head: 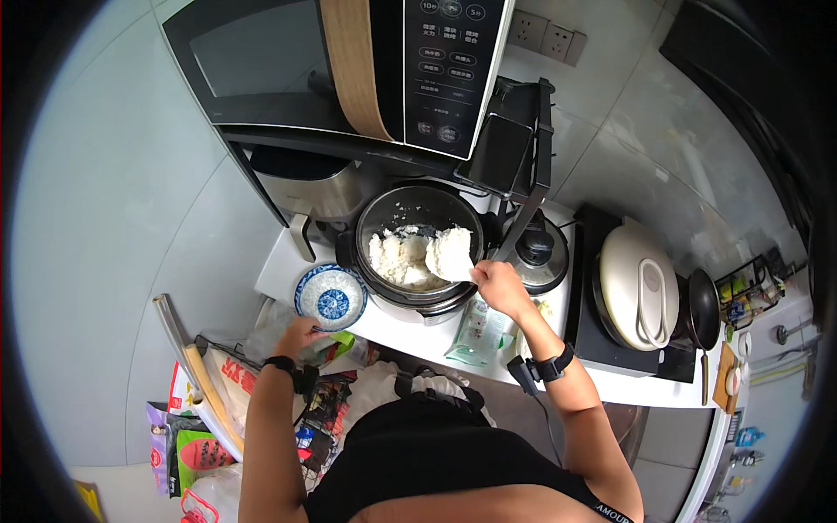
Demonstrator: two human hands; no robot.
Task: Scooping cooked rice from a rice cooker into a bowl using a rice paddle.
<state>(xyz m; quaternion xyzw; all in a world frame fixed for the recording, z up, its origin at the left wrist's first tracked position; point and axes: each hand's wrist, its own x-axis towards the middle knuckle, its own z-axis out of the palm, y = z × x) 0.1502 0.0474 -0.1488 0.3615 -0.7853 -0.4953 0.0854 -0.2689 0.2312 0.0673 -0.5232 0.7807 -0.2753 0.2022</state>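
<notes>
My right hand grips the handle of a white rice paddle. A heap of cooked white rice lies on the paddle's blade, over the right side of the inner pot. More rice sits in the bottom of that dark pot, which stands in an open electric cooker. By its near rim, my left hand holds a blue-and-white patterned bowl just left of the cooker. No rice shows in the bowl.
A microwave on a black rack overhangs the cooker's back. An air fryer stands behind the bowl. Right of the cooker are a glass-and-black lid, a plastic packet and a stove with a cream lidded pan. Bags crowd the lower left.
</notes>
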